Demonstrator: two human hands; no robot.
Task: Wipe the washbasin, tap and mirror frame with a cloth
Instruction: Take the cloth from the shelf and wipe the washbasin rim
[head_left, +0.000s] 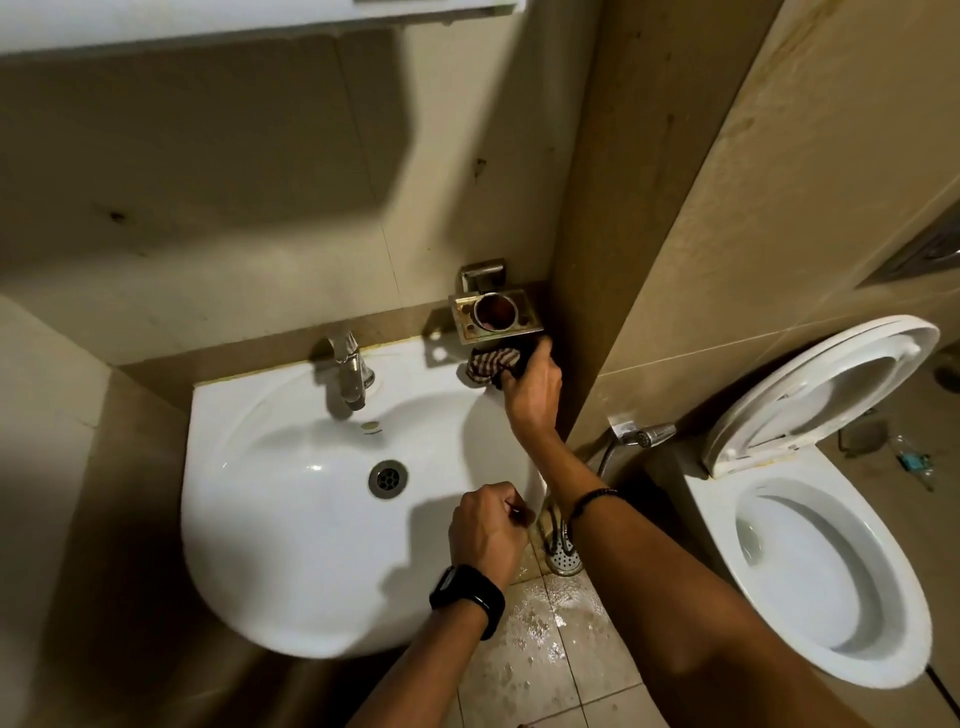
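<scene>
A white washbasin (291, 519) hangs on the tiled wall, with a chrome tap (347, 375) at its back rim and a round drain (387, 478) in the bowl. My right hand (532, 389) presses a crumpled striped cloth (493, 365) onto the basin's back right corner. My left hand (485, 530), with a black watch on its wrist, grips the basin's right rim with curled fingers. The white lower edge of the mirror frame (249, 21) runs along the top of the view.
A rusty metal tumbler holder (493, 314) is fixed to the wall just above the cloth. A toilet (810, 561) with raised seat stands at the right, a bidet sprayer (647, 434) beside it. The floor tiles (540, 634) below the basin are wet.
</scene>
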